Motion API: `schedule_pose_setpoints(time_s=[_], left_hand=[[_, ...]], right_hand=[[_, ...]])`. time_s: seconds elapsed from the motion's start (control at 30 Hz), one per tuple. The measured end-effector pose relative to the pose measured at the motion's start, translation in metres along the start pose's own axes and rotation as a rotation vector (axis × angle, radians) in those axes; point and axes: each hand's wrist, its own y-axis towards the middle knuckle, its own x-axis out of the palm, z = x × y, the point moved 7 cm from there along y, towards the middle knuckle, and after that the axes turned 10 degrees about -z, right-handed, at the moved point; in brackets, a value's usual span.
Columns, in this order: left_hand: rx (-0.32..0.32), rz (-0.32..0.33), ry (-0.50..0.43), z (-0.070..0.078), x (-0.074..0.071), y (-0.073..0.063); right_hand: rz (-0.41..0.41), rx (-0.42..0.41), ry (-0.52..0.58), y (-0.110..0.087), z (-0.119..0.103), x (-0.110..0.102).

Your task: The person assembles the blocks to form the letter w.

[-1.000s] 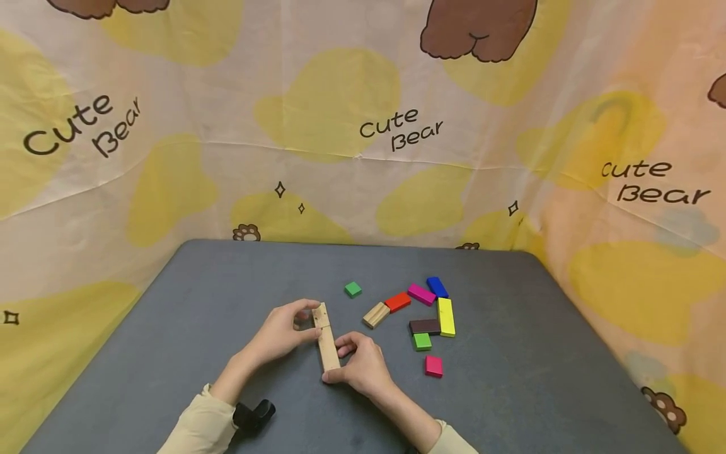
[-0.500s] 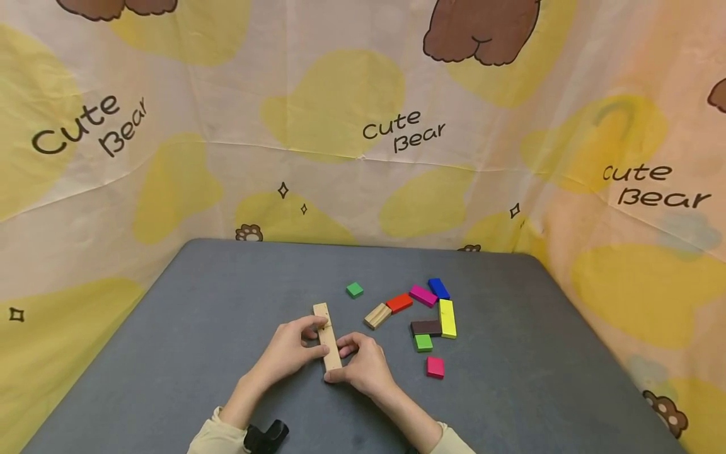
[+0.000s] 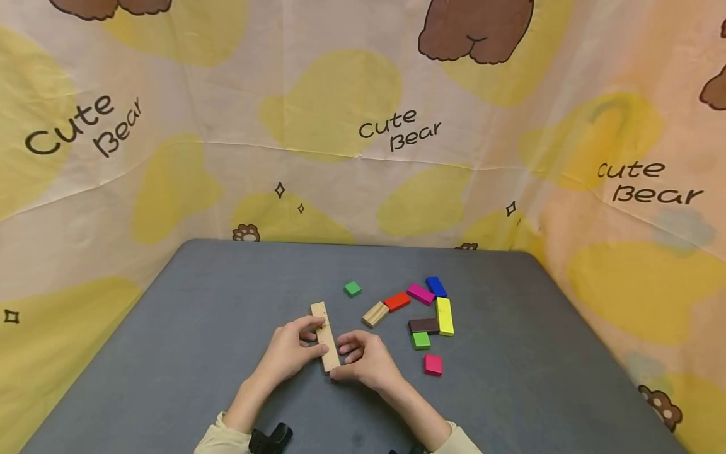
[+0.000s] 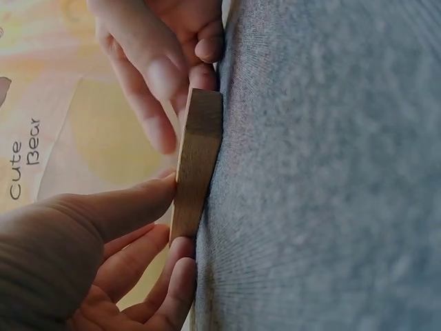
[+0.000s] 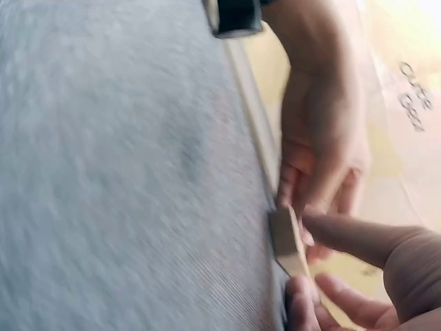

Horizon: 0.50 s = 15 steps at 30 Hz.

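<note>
Two plain wooden blocks lie end to end on the grey table: a far one [image 3: 319,309] and a longer near one [image 3: 330,361], with a seam between them. My left hand [image 3: 285,353] holds them from the left, index finger by the seam and thumb on the near block. In the left wrist view, that thumb meets the upper edge of the wood [image 4: 198,155], fingers low at its side. Beside the near end is my right hand [image 3: 371,364], its fingers loosely bent. Its thumb is close to the near corner; whether it touches is unclear.
Right of the hands lie a striped wooden block [image 3: 376,314], then red [image 3: 397,301], magenta [image 3: 421,294], blue [image 3: 436,287], yellow [image 3: 445,316], dark brown [image 3: 423,326], green [image 3: 421,341] and pink [image 3: 433,365] blocks. Another green block [image 3: 353,289] lies farther back. A printed cloth [image 3: 329,107] hangs behind the table.
My left hand has slid nearer along the wooden blocks, uncovering more of the far one. My right hand has eased slightly rightward from the near end. The coloured blocks stay put.
</note>
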Motion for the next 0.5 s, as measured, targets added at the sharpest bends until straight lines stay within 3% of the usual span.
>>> schedule_pose_setpoints(time_s=[0.1, 0.23, 0.5], left_hand=[[-0.001, 0.005, -0.008, -0.003, -0.001, 0.001], [-0.013, 0.008, -0.019, -0.005, -0.001, 0.001], [-0.013, 0.007, -0.022, -0.006, -0.002, 0.001]], right_hand=[[-0.034, -0.026, 0.079, -0.007, -0.008, -0.009], [-0.032, -0.042, 0.099, -0.014, -0.01, -0.028], [0.032, -0.093, -0.072, -0.037, -0.004, -0.088]])
